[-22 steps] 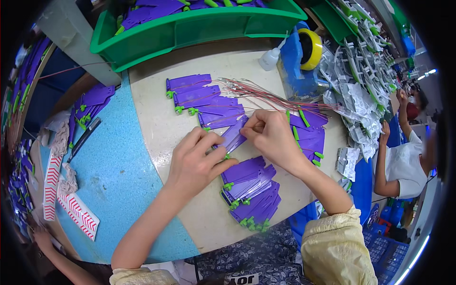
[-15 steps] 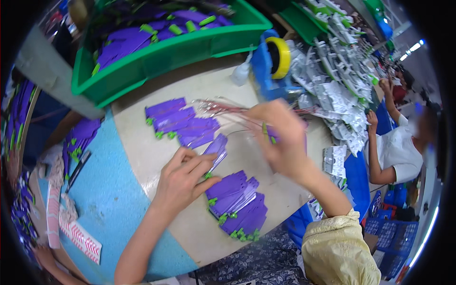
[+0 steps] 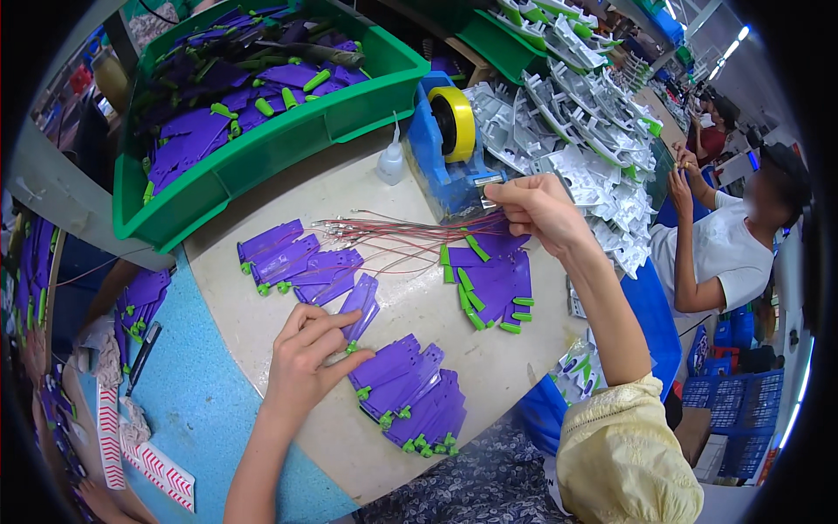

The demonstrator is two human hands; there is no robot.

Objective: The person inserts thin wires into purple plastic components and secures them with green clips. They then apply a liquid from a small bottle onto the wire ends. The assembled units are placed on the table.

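Note:
My left hand (image 3: pixel 305 356) is closed on a narrow purple plastic piece (image 3: pixel 363 306) with a green end, held close to the tabletop. At the front of the blue tape dispenser (image 3: pixel 425 131), my right hand (image 3: pixel 543 211) pinches the free end of the clear tape; the tape itself is hard to see. Below that hand, purple pieces with green tabs (image 3: pixel 499 278) lie fanned out. A bundle of thin red and black wires (image 3: pixel 384 230) stretches across them. Two more fanned groups of purple pieces lie by my left hand: one farther off (image 3: pixel 292 255), one nearer (image 3: pixel 412 393).
A green bin (image 3: pixel 288 144) full of purple and green parts stands at the far left. Beside the dispenser are a small dropper bottle (image 3: pixel 390 162) and a heap of silver-grey plastic parts (image 3: pixel 594 166). A black pen (image 3: pixel 142 358) lies at left. A person in white (image 3: pixel 720 244) sits at right.
My right hand has moved from above the wires up to the tape dispenser, uncovering the right-hand purple pieces. My left hand keeps its hold on the purple piece. The whole view has shifted slightly.

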